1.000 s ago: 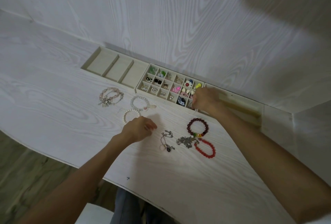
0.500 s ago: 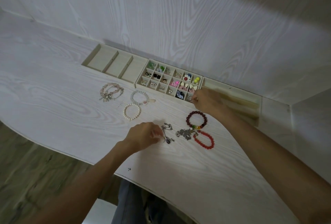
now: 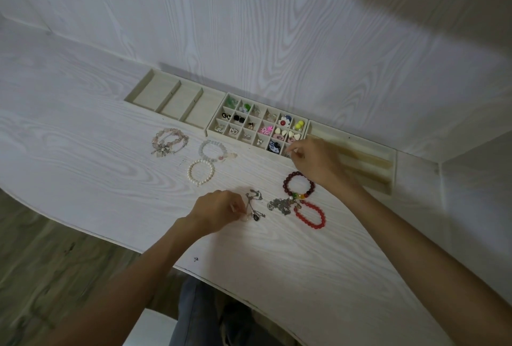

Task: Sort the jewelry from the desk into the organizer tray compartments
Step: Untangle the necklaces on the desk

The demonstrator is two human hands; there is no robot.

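Note:
The grid organizer tray (image 3: 216,113) stands against the wall, with small earrings and charms in many of its cells. My right hand (image 3: 314,161) pinches a small silver piece (image 3: 288,155) over the tray's front right corner cell. My left hand (image 3: 217,211) rests on the desk, its fingertips pinching the chain of a silver necklace with a dark pendant (image 3: 254,208). Loose on the desk lie a pink crystal bracelet (image 3: 169,140), a pale bead bracelet (image 3: 213,150), a pearl bracelet (image 3: 201,172), a dark red bracelet (image 3: 299,185), a red bracelet (image 3: 310,214) and a silver chain heap (image 3: 280,204).
A tray with three long compartments (image 3: 166,96) sits left of the grid tray. Another tray with padded rolls (image 3: 368,151) sits to its right, partly behind my right wrist. The desk's curved front edge runs just below my forearms.
My left hand has moved right, from beside the pearl bracelet to the pendant necklace. My right hand has stayed at the grid tray's front right corner.

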